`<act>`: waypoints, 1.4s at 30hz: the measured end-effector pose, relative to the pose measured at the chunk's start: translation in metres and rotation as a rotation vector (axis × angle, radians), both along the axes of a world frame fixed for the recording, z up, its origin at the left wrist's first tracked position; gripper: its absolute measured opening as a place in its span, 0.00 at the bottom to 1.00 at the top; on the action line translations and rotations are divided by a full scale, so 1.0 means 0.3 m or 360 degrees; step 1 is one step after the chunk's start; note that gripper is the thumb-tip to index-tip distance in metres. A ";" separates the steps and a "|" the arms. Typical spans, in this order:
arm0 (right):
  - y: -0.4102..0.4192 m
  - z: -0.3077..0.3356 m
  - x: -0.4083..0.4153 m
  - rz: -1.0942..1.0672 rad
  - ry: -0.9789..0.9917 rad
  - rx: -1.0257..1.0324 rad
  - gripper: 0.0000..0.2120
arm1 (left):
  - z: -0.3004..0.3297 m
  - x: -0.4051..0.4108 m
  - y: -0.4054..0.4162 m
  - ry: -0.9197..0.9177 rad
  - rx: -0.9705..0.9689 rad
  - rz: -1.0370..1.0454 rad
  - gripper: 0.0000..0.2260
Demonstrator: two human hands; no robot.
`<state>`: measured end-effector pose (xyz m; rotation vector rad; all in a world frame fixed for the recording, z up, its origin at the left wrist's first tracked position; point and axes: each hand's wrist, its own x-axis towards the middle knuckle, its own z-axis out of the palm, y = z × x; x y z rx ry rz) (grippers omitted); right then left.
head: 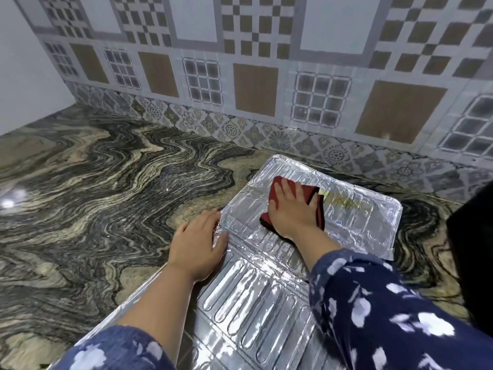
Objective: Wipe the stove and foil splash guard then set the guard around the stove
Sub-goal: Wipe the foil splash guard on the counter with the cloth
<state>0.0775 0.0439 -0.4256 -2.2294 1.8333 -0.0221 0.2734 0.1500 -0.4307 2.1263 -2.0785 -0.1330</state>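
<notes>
A home kitchen: swirled stone countertop (106,182) against a patterned tiled backsplash (253,62).

So I've got the foil splash guard (266,289) laid flat on the swirly marble counter (93,196), its far end near the patterned tile wall (253,76). My right hand (290,209) is flat on a red cloth (317,209), pressing it onto the guard's far panel. Just right of the cloth there's a yellowish greasy smear (344,201) on the foil. My left hand (200,247) rests with straight fingers on the guard's left edge, partly on the counter. Something black (472,236) sits just off the guard's right side, can't tell what.
</notes>
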 end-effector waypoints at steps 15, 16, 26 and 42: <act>-0.173 -0.021 -0.051 0.0232 -0.0005 -0.0084 0.26 | 0.012 -0.173 -0.384 -0.0057 0.0315 -0.0188 0.24; -0.191 -0.024 -0.056 0.0189 0.0002 -0.0089 0.27 | 0.013 -0.176 -0.380 -0.0061 0.0325 -0.0165 0.24; -0.040 -0.023 -0.340 -0.0465 0.0064 -0.0095 0.28 | 0.030 -0.228 -0.378 -0.0247 0.0468 0.0000 0.38; -0.037 -0.006 -0.148 -0.0331 0.0003 -0.0010 0.28 | 0.003 -0.240 -0.400 -0.0174 0.0462 0.0029 0.38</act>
